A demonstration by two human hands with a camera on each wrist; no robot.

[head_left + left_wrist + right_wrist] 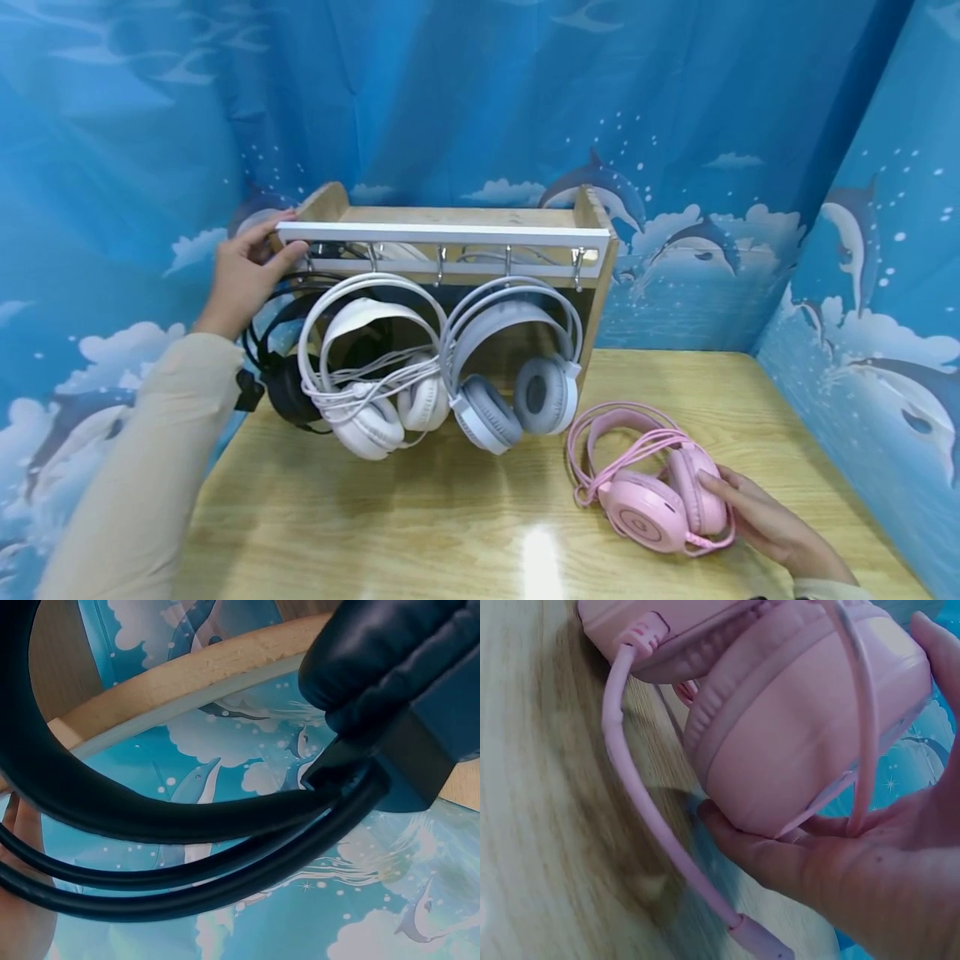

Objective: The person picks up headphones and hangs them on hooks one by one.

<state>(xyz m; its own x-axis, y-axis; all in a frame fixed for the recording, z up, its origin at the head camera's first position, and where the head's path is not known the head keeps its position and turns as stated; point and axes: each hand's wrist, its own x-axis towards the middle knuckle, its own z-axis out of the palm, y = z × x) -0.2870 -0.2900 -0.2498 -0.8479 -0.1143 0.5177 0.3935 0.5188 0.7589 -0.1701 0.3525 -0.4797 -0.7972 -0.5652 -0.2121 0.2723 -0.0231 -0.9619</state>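
My left hand (243, 271) grips the upper left corner of a wooden headphone rack (450, 229), thumb on the white front rail. Black headphones (288, 392) hang just below that hand; in the left wrist view their dark band (187, 817) passes in front of the fingers. White headphones (367, 429) and grey ones (551, 396) hang alongside. At the right, my right hand (772, 525) holds pink headphones (641, 512) by one ear cup, low over the table. The right wrist view shows thumb and fingers round that pink ear cup (795, 742), its cable dangling.
Several metal hooks (577, 267) line the rack's rail, one near its right end. The rack stands toward the back of a wood-grain table (420, 533). Blue dolphin-print curtains (465, 100) close off the back and sides.
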